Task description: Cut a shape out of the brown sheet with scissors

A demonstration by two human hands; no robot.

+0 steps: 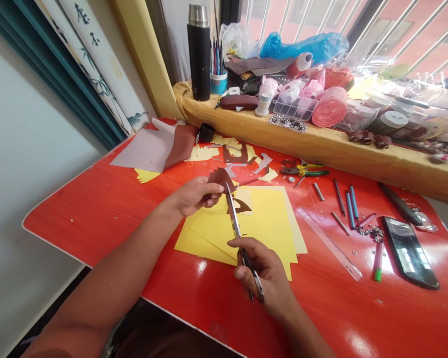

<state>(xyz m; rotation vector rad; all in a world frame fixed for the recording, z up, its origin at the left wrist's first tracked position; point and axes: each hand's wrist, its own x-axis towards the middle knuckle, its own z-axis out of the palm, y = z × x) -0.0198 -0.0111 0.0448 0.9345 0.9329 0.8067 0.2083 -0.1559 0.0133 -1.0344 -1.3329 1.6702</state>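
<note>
My left hand (201, 193) pinches a small dark brown piece of sheet material (221, 178) between thumb and fingers, raised over the table. In my right hand (263, 266) is a pair of scissors (234, 219), fingers wrapped round the handles. The blade tips point away from me and touch or overlap the edge of the brown piece; whether the blades are parted is hard to make out. Below lie overlapping yellow sheets (269, 228). On them rests a dark brown curved cutout (242, 205) with a pale scrap (246, 199) beside it.
Cut scraps (233, 151) lie at the back, near a large brown sheet (153, 146). Pliers (306, 170), a clear ruler (330, 243), pens (351, 204) and a phone (410, 252) lie to the right. A black thermos (199, 54) stands on the crowded sill (242, 117).
</note>
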